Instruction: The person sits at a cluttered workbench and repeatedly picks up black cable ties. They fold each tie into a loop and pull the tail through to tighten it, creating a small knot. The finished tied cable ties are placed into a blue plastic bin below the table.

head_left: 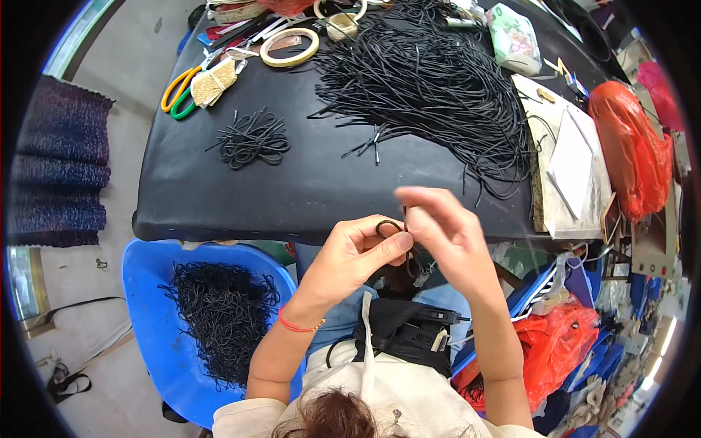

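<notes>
Black table [292,191], blue tub [150,321] of cords [225,321], left hand [343,261] pinching cord loop [379,227], right hand [454,237], grip unclear

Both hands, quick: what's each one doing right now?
Left hand: closed, pinching a looped black cord.
Right hand: partly curled at the cord, blurred; cannot tell whether it grips.

The surface [292,197] was smooth, slightly glossy; cords [445,95] toward its far edge looked matt; the tub [150,328] was smooth plastic.
</notes>
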`<state>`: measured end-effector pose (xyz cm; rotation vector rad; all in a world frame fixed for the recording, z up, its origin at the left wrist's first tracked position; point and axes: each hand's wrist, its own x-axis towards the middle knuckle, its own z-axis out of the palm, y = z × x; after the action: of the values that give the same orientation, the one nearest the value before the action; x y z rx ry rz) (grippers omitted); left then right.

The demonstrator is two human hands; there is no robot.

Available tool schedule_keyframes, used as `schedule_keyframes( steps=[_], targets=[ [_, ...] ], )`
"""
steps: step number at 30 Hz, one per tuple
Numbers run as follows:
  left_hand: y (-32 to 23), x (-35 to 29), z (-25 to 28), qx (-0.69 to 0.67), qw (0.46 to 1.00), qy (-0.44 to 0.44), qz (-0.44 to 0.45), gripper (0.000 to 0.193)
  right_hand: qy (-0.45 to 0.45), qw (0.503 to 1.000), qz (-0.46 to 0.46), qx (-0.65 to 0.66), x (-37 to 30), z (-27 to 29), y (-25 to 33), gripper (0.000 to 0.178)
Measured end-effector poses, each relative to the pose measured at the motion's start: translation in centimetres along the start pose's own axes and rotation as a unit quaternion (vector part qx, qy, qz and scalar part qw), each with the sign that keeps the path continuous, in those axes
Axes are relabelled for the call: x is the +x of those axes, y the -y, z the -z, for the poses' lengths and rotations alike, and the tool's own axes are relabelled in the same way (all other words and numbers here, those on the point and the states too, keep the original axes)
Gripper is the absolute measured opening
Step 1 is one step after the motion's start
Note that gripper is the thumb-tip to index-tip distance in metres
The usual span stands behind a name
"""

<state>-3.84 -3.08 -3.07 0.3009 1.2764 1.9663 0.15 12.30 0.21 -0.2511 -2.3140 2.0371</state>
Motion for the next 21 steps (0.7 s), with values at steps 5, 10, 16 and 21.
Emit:
schedule_keyframes(
  steps=[5,10,16,21],
  targets=[
    [-0.7,-0.3,-0.3,-0.041,0.998,-0.017,0.039,0.019,0.013,0.983,-0.084,0.165,-0.2,-0.4,-0.1,0.021],
    [-0.5,-0.6,-1.0,-0.065,0.996,-0.039,0.051,0.019,-0.005,0.964,-0.143,0.226,-0.4,-0.5,-1.1,0.030],
    [0.5,-0.7,-1.3,-0.113,0.991,-0.072,0.010,0.019,0.017,0.939,-0.202,0.278,0.1,0.0,-1.1,0.029],
    [1.9,0.2,-1.6,-0.179,0.962,-0.189,-0.078,0.018,-0.063,0.974,-0.136,0.169,-0.5,0.6,-2.2,0.042]
  ],
)
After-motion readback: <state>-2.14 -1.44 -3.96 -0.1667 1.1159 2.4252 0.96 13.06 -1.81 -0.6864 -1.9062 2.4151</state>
